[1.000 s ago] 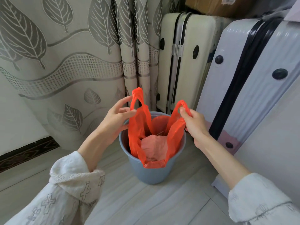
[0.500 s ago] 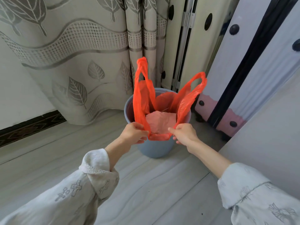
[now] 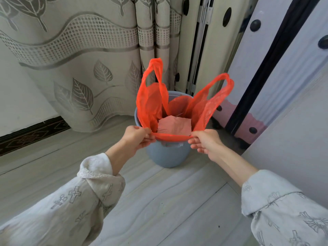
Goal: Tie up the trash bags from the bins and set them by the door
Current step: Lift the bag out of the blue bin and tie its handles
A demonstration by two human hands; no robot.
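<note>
An orange plastic trash bag (image 3: 152, 103) lines a small blue bin (image 3: 168, 155) on the floor. Its two loop handles stand up free above the bin, one on the left, one on the right. Pink crumpled trash (image 3: 174, 126) lies inside. My left hand (image 3: 137, 137) pinches the near edge of the bag at the bin's front left. My right hand (image 3: 204, 142) pinches the same near edge at the front right. The edge is stretched tight between both hands, just above the rim.
A leaf-patterned curtain (image 3: 79, 68) hangs behind and left of the bin. Two hard suitcases, cream (image 3: 209, 50) and white (image 3: 276, 68), stand behind and to the right. A pale wall or panel (image 3: 292, 139) closes the right side. Grey wood floor (image 3: 159, 201) lies in front.
Both hands let go of the bag's handles, dropped to the near edge of the bag and took hold of it. The handles now stand free. The camera has tilted down.
</note>
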